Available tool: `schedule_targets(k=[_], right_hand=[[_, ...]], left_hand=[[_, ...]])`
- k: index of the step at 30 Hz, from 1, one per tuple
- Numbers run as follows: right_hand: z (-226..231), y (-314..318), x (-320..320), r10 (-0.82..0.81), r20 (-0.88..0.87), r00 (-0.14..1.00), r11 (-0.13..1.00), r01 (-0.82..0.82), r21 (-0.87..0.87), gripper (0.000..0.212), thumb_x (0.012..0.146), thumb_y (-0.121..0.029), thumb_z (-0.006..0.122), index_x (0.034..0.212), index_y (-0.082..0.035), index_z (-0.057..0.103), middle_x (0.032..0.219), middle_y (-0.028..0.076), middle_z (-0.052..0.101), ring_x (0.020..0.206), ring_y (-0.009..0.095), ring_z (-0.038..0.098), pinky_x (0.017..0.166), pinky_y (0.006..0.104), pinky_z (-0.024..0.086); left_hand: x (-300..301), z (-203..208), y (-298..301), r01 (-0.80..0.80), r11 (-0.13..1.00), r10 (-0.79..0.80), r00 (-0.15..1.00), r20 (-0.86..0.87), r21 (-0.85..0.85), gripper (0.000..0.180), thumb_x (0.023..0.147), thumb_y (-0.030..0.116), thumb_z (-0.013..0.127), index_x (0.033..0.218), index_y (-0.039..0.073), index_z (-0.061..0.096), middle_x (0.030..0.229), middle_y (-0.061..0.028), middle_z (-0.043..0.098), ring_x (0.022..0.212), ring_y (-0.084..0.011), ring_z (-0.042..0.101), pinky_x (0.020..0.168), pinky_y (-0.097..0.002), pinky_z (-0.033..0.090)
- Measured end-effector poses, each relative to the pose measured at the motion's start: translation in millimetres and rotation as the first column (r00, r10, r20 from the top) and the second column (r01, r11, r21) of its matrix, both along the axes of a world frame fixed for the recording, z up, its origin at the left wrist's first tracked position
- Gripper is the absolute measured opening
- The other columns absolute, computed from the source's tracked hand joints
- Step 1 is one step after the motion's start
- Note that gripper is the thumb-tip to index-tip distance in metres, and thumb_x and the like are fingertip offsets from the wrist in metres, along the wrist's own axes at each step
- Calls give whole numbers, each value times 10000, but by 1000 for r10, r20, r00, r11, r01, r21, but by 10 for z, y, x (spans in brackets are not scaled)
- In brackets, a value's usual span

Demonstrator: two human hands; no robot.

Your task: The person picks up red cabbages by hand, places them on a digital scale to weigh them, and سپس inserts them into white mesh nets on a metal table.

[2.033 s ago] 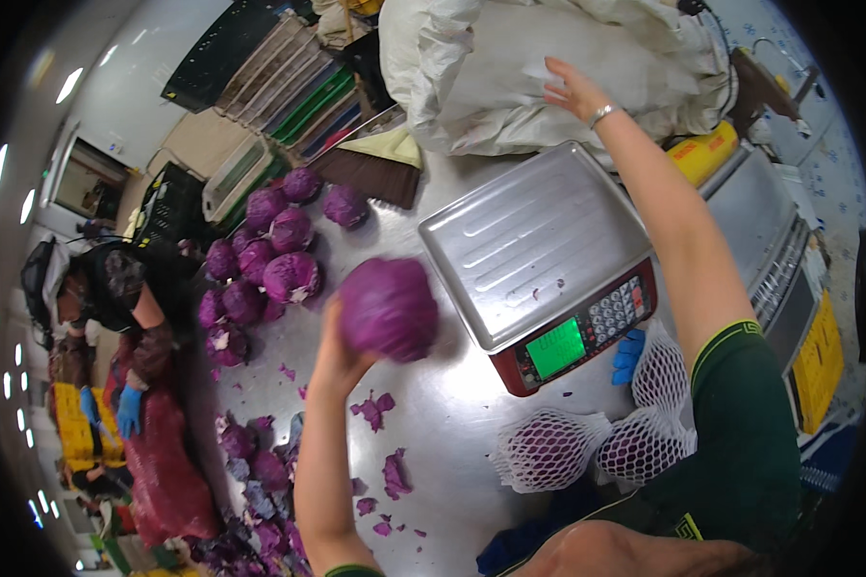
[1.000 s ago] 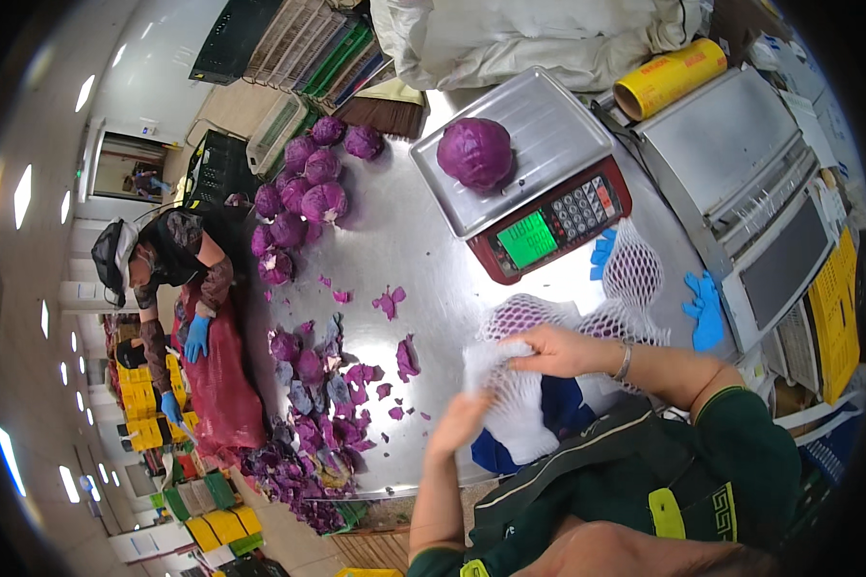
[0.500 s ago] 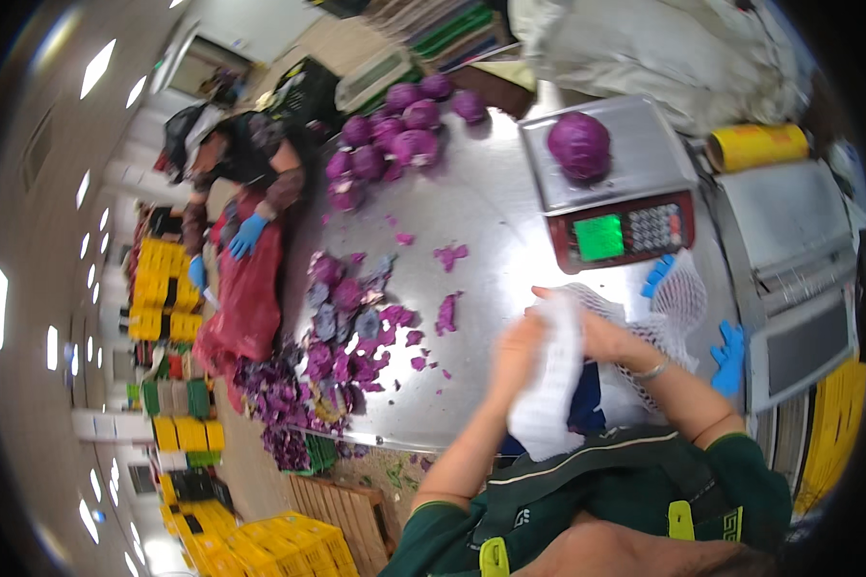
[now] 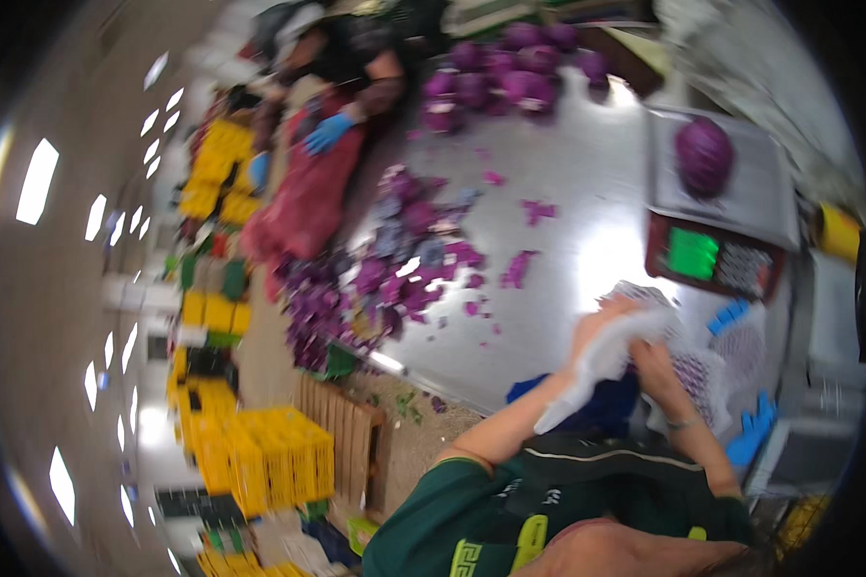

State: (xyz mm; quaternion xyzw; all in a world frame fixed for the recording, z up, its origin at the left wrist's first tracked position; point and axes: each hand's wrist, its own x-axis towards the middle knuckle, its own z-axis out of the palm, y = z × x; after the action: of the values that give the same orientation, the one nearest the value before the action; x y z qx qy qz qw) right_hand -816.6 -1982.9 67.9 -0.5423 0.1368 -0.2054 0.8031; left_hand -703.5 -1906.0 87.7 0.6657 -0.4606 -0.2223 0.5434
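Both my hands are at the table's near edge, wrapped in a limp white sheet (image 4: 601, 358), cloth or paper towel, that hangs down along my left forearm. My left hand (image 4: 603, 319) is closed on it, its fingers partly covered. My right hand (image 4: 652, 365) presses into its other side with bent fingers; blur hides the details. Right beside them lie white net sleeves (image 4: 700, 375) and blue gloves (image 4: 755, 428). Beyond, a red cabbage (image 4: 704, 156) rests on the steel pan of a weighing scale (image 4: 717, 260) with a lit green display.
Trimmed red cabbages (image 4: 529, 89) sit at the table's (image 4: 568, 207) far side. Loose purple leaves (image 4: 375, 279) pile up at its left edge. Across there, a co-worker's blue-gloved hand (image 4: 329, 133) is on a red mesh sack (image 4: 308, 207). Yellow crates (image 4: 279, 457) stand on the floor.
My view has swung, so table, scale and cabbages appear farther right. The white sheet now trails along my left forearm rather than hanging between my hands. The cabbage stays on the scale.
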Motion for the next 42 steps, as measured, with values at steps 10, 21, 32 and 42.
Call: schedule_targets(k=[10, 21, 32, 42], right_hand=[[31, -945, -425, -193, 426, 884, 440, -310, 843, 589, 985, -399, 372, 1442, -30, 320, 1404, 160, 442, 1279, 271, 452, 1090, 447, 320], [-359, -3239, 456, -569, -471, 674, 795, 306, -524, 452, 947, -357, 461, 1190, 14, 548, 1001, 100, 656, 870, 158, 606, 774, 284, 483], [-394, -1502, -715, -373, -80, 924, 739, 348, 576, 459, 998, -358, 386, 1310, -40, 499, 1258, 96, 577, 1118, 192, 563, 996, 312, 416], [-1363, -210, -3003, -713, -555, 429, 95, 843, 530, 510, 981, -374, 398, 1353, -28, 440, 1337, 122, 508, 1188, 247, 511, 1025, 368, 394]], left_hand=[[-260, -376, 283, 471, 882, -97, 124, -988, -27, 519, 950, 250, 531, 1375, -20, 405, 1288, -121, 561, 1142, -271, 543, 1003, -367, 410], [1535, -227, -2400, 6, 938, 91, 960, -264, 346, 371, 958, 332, 471, 909, -5, 620, 706, -56, 612, 560, -147, 550, 535, -292, 444], [616, 515, -1371, 488, 866, -234, 588, -774, 108, 233, 883, 161, 631, 1048, 3, 583, 730, -12, 602, 590, -98, 582, 513, -238, 475], [193, -420, -728, 220, 925, -133, 951, -278, 310, 206, 846, 164, 658, 934, 12, 550, 747, -60, 598, 680, -130, 560, 642, -273, 466]])
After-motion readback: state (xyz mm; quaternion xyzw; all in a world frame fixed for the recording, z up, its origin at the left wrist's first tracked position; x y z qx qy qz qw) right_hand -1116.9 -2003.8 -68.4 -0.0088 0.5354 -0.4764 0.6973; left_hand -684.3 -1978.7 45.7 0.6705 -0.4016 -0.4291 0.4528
